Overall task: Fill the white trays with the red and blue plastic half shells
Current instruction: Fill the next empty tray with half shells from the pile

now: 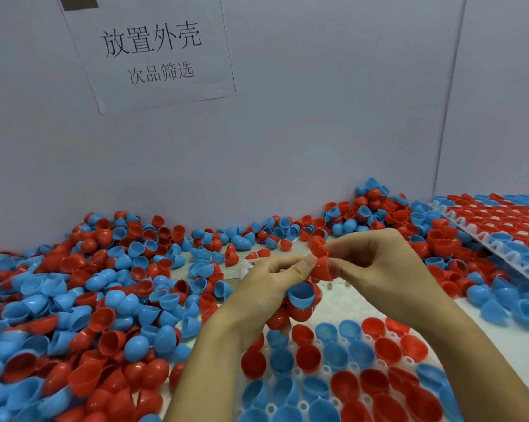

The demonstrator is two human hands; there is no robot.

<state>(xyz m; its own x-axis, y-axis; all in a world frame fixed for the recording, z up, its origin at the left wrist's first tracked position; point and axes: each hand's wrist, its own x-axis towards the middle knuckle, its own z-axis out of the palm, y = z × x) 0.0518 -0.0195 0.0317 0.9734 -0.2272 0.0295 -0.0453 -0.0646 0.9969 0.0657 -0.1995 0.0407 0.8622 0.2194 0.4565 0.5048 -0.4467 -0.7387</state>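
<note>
A pale partition wall (287, 132) is filling the upper half of the frame, with a paper sign (153, 53) printed in Chinese characters hanging at upper left; below it a loose heap of red and blue half shells (83, 300) is sprawling across the tabletop (482, 315) from the left edge to the centre, with more piled against the wall toward the right; a white tray (375, 354) is lying at lower centre and right, its nearer pockets holding red and blue shells open side up while its far rows are showing bare white; a second white tray (482, 242), packed with shells, is lying tilted at the right edge; the left hand (275, 278), at centre, is clutching a cluster of nested shells (296, 303), red ones with a blue one facing up, above the near tray; the right hand (375, 260) is pinching a red half shell (321, 263) between thumb and fingertips, just above that cluster and touching the left thumb.
</note>
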